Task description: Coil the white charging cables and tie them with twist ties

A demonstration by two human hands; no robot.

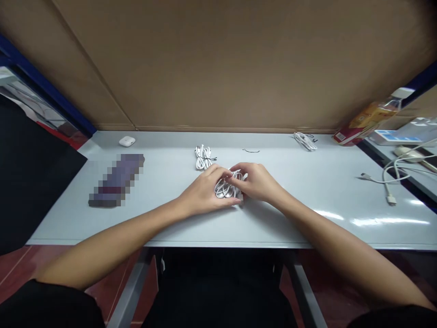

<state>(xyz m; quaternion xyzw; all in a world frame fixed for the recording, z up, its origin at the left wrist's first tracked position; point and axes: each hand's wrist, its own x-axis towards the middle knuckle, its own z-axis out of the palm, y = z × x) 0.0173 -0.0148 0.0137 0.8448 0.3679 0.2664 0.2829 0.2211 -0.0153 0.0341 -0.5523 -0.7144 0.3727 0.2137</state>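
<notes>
A coiled white cable is between my two hands, just above the middle of the table. My left hand curls around the coil from the left, thumb along its near side. From the right, my right hand pinches the coil's upper right part with thumb and fingers. Part of the coil is hidden behind the fingers. Just beyond my left hand lies a bundled white cable, held by a dark twist tie. A loose dark twist tie lies past my right hand.
The grey table also bears a white earbud case, a blurred-out dark object, another coiled cable, a drink bottle and loose cable ends at right. A brown panel stands behind.
</notes>
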